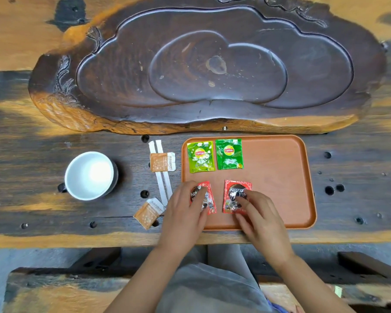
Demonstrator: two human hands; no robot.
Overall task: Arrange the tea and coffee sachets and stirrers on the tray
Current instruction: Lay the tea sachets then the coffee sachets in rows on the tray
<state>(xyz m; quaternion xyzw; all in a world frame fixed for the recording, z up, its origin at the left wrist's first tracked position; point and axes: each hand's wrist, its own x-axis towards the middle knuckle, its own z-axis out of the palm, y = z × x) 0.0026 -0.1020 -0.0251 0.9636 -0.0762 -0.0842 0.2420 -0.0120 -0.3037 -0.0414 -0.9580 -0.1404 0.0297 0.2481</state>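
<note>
An orange tray [278,177] lies on the wooden table. Two green Lipton tea sachets, a light one [200,157] and a darker one [229,154], sit side by side at its far left. Nearer me lie two red Nescafe coffee sachets. My left hand [185,213] rests its fingers on the left coffee sachet [209,199]. My right hand [260,218] touches the right coffee sachet [233,196] with its fingertips. Two paper-wrapped stirrers [161,175] lie left of the tray, with one tan sugar sachet [162,162] across them and another tan sachet [148,213] near the table's front edge.
A white cup [89,175] stands on the table to the left. A large carved dark wooden tea board [208,64] fills the far side. The right half of the tray holds nothing. A wooden bench [54,290] is below the table edge.
</note>
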